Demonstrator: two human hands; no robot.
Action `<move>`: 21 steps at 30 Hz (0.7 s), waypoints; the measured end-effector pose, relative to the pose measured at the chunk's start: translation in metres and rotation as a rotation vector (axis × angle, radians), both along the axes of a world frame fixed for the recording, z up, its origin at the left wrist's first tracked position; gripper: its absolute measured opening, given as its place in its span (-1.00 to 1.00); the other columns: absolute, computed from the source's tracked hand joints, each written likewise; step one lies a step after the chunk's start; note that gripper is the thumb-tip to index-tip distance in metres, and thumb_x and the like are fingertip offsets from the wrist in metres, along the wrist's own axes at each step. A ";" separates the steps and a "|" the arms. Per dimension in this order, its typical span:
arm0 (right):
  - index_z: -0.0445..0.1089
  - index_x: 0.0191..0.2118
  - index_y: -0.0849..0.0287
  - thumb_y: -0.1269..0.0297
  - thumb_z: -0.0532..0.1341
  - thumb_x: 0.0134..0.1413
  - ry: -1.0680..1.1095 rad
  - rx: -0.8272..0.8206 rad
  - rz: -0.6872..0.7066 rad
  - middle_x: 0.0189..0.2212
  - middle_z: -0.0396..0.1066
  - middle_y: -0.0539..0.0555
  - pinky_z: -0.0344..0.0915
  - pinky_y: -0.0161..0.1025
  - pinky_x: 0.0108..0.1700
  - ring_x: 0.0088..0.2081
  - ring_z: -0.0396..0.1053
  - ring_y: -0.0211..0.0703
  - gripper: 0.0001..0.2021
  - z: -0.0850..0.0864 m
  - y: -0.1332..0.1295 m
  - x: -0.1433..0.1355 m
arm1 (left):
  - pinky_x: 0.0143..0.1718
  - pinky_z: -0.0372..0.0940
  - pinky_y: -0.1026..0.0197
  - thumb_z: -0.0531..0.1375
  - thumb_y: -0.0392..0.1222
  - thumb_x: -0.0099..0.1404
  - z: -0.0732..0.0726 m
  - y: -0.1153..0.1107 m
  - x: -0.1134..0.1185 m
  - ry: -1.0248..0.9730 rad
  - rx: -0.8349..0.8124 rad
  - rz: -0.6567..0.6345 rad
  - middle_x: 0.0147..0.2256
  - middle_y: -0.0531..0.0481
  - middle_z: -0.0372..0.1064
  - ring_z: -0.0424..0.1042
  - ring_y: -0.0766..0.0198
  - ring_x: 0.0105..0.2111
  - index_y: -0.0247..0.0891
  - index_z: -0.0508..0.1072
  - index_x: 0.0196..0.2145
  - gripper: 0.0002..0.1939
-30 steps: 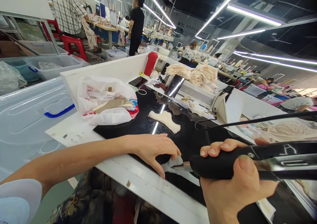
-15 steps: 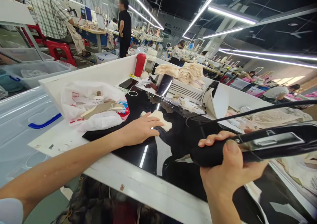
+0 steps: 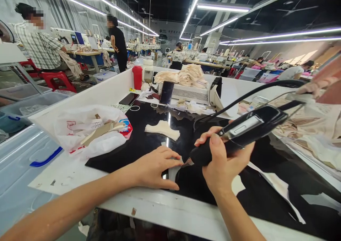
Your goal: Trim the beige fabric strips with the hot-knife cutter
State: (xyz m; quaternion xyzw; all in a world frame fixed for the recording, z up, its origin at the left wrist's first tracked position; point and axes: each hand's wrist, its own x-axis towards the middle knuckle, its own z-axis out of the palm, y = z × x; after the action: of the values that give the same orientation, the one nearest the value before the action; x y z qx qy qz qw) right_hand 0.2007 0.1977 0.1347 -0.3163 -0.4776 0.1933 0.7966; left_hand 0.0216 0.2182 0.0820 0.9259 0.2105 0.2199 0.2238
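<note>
My right hand [image 3: 223, 163] is wrapped round a black corded hand tool [image 3: 245, 125] with a silver panel on its side. The tool's flat metal tip [image 3: 188, 162] points left, close to my left fingertips. My left hand [image 3: 160, 168] lies low over the glossy black board [image 3: 149, 116], fingers stretched and thumb apart. Under its fingertips is a pale grey patch [image 3: 174, 173]; whether it is a thin piece or a reflection I cannot tell. Beyond that hand, apart from it, rests a cream, curved fabric piece [image 3: 163, 129].
A white plastic bag [image 3: 93, 136] of scraps stands left. Behind are a phone [image 3: 166, 92], a vented white box [image 3: 189, 93] with cream fabric [image 3: 193, 76] and a red cup [image 3: 137, 77]. A black cord [image 3: 239, 95] arches at right, near a blurred pinkish shape [image 3: 327, 81]. White strips [image 3: 277, 186] lie right.
My left hand has left the cream piece and come nearer the front edge. My right hand has brought the tool leftward, its tip now by the left fingers. The view has levelled.
</note>
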 end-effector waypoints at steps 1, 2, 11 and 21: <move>0.22 -0.04 0.05 0.29 0.42 0.15 -0.002 0.006 0.008 -0.36 0.44 -0.11 0.44 -0.23 -0.44 -0.51 0.39 -0.26 -0.62 -0.002 0.000 0.000 | 0.27 0.20 -0.07 0.45 0.09 0.20 0.001 0.000 -0.001 0.017 -0.003 -0.001 0.17 -0.20 0.38 0.32 -0.07 0.16 -0.22 0.47 0.20 -0.31; 0.22 -0.05 0.05 0.29 0.41 0.16 -0.003 0.012 0.014 -0.35 0.44 -0.11 0.44 -0.24 -0.44 -0.50 0.39 -0.27 -0.63 -0.003 0.000 0.000 | 0.27 0.20 -0.07 0.45 0.10 0.20 0.001 0.000 -0.001 0.029 -0.006 -0.001 0.18 -0.20 0.37 0.31 -0.07 0.17 -0.23 0.46 0.21 -0.30; 0.21 -0.05 0.06 0.28 0.41 0.16 -0.006 0.010 0.005 -0.35 0.43 -0.11 0.45 -0.21 -0.43 -0.50 0.39 -0.27 -0.62 -0.002 -0.001 -0.001 | 0.30 0.15 -0.11 0.42 0.14 0.23 0.001 0.002 -0.005 0.062 -0.031 -0.011 0.23 -0.16 0.33 0.27 -0.09 0.20 -0.16 0.43 0.25 -0.29; 0.21 -0.06 0.04 0.28 0.40 0.16 -0.005 -0.019 0.026 -0.33 0.43 -0.12 0.45 -0.25 -0.44 -0.49 0.39 -0.28 -0.64 -0.003 -0.003 -0.005 | 0.30 0.14 -0.11 0.39 0.17 0.25 0.000 0.003 -0.005 0.025 -0.008 -0.039 0.20 -0.25 0.35 0.29 -0.10 0.20 -0.26 0.46 0.21 -0.31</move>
State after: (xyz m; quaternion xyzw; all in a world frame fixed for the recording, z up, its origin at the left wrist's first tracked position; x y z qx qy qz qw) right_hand 0.1960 0.1952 0.1316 -0.3179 -0.4819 0.2074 0.7897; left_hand 0.0170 0.2210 0.0818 0.9316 0.1963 0.2030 0.2291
